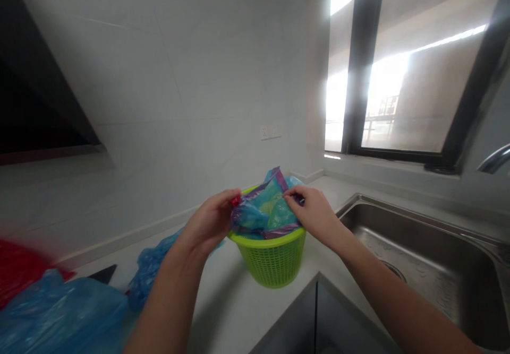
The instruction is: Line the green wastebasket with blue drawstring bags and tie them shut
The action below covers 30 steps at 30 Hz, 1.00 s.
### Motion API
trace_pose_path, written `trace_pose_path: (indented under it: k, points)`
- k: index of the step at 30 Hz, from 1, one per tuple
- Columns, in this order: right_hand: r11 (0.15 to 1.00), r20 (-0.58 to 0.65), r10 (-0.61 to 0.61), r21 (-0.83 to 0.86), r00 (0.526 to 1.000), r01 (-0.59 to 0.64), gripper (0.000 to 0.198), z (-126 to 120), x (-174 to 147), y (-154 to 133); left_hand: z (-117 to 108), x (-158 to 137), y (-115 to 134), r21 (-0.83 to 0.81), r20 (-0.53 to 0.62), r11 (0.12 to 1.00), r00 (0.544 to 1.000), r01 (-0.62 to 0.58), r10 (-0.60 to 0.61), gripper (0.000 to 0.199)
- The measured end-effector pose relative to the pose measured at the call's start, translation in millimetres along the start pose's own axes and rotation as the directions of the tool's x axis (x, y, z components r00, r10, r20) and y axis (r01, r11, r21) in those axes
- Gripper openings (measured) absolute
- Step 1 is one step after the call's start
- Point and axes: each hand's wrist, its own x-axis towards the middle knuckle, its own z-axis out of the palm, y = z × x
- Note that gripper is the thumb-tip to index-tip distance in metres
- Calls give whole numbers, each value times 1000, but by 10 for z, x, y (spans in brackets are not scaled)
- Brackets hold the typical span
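Observation:
A lime-green plastic basket (pixel 273 261) with perforated sides stands upright on the white countertop. Inside its mouth sits a thin blue garbage bag (pixel 255 218) with a purple band along its edge, spread partly open. My left hand (pixel 213 218) is at the basket's left rim, its fingers closed on the bag's edge beside a small red piece. On the right side, my right hand (pixel 313 208) pinches the purple edge between thumb and fingers. Part of the bag behind the right hand is hidden.
Crumpled blue bags (pixel 64 311) and a blurred red bag (pixel 26 269) lie on the counter at left. A stainless steel sink (pixel 418 269) with a faucet (pixel 494 158) is on the right. Behind are a wall with sockets (pixel 270 132) and a window (pixel 406 78).

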Motion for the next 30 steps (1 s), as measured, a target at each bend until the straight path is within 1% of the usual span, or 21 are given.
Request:
trace_pose_path:
  k: [2,3,6,8,11,16,18,20,23,26,30]
  points:
    - [984,46,65,164,997,-72,22,-58,39,21,-84,39,11,-3,-24,1000,1000,-16,16,31]
    - [959,71,92,262,993,-107,24,-94,60,36,-133,67,10,-9,-48,999,998,-39,38,34]
    - [837,133,143,512,981,-191,32,-217,117,94,-277,148,10,-11,-142,990,980,-143,140,38]
    - [778,160,172,583,972,-234,37,-292,142,136,-355,178,28,-42,-154,986,976,-162,154,36]
    - [734,195,201,618,960,-280,40,-364,159,196,-439,187,74,-91,-151,984,979,-152,138,32]
    - [667,244,252,657,936,-351,32,-384,166,274,-525,190,138,-148,-162,974,976,-171,146,25]
    - [663,239,260,660,935,-353,29,-375,168,289,-539,194,150,-149,-179,970,970,-192,164,23]
    - [686,212,267,644,940,-340,25,-362,170,295,-541,189,154,-120,-208,972,962,-204,176,22]
    - [706,166,258,639,952,-303,21,-340,174,291,-523,158,150,-86,-230,975,956,-205,181,22]
    - [649,160,230,709,960,-274,22,-317,167,262,-464,109,138,-72,-227,973,953,-220,199,24]
    - [586,234,163,759,959,-284,25,-275,114,150,-287,26,96,-26,-195,976,959,-216,207,33]
